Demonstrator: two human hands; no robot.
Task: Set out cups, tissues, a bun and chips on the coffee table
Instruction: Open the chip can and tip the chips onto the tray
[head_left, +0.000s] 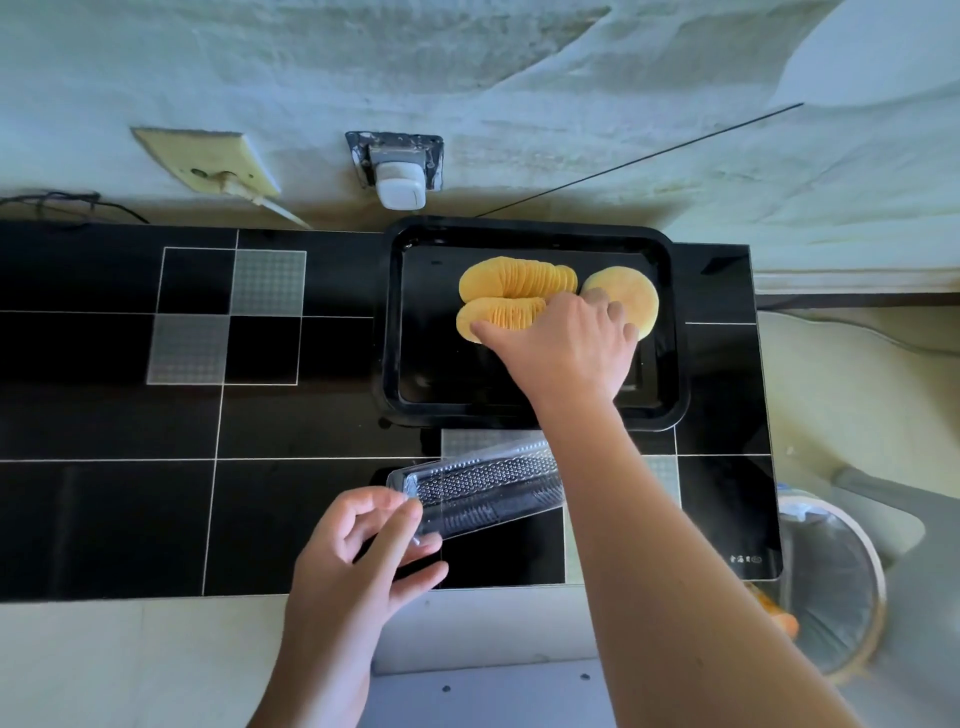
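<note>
Chips: two fanned rows lying in the black tray, toward its far right part; stood on edge and overlapped, likely so they stay whole and are easy to pick from.
Bun: a round pale disc in the tray, just right of the chips and touching the right hand's fingers; I judge it to be the bun, kept beside the chips so one tray carries both.
Right hand: reaches over the tray's near rim, its grip spread over the nearer row, thumb at the row's left end and fingers at the right, seemingly squaring it up.
Left hand: in front of the tray, its grip pinching the end of the clear plastic sleeve, held aside and apparently emptied.
Tabletop: black glossy tiles carrying the tray at its far right.
Bin: right of the tray, below the tabletop's edge, handy for the sleeve.
</note>
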